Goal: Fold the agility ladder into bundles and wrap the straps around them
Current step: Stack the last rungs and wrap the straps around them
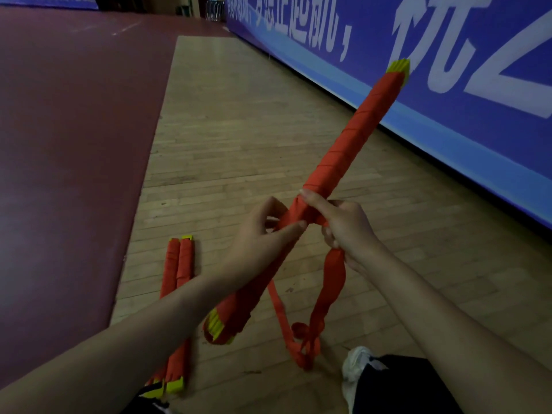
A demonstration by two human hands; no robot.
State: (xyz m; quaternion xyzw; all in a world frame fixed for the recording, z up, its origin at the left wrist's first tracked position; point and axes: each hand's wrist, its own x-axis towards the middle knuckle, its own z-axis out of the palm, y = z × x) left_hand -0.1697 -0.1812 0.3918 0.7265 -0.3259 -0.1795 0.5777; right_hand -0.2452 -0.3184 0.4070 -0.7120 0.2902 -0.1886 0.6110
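A long ladder bundle (pixel 352 144) of yellow rungs wound in red strap slants from lower left to upper right, held above the floor. My left hand (pixel 263 234) grips the bundle near its middle, thumb and fingers curled round it. My right hand (pixel 343 225) holds the loose red strap (pixel 325 297), its index finger lying along the bundle. That strap hangs down in a loop to the floor and gathers in a small heap. Two wrapped bundles (pixel 177 273) lie side by side on the floor at the left, partly hidden by my left forearm.
The wooden floor strip (pixel 239 115) runs ahead, bordered by a dark red floor (pixel 74 144) on the left and a blue banner wall (pixel 448 85) on the right. A white shoe and dark trouser leg (pixel 388 383) sit at the bottom right.
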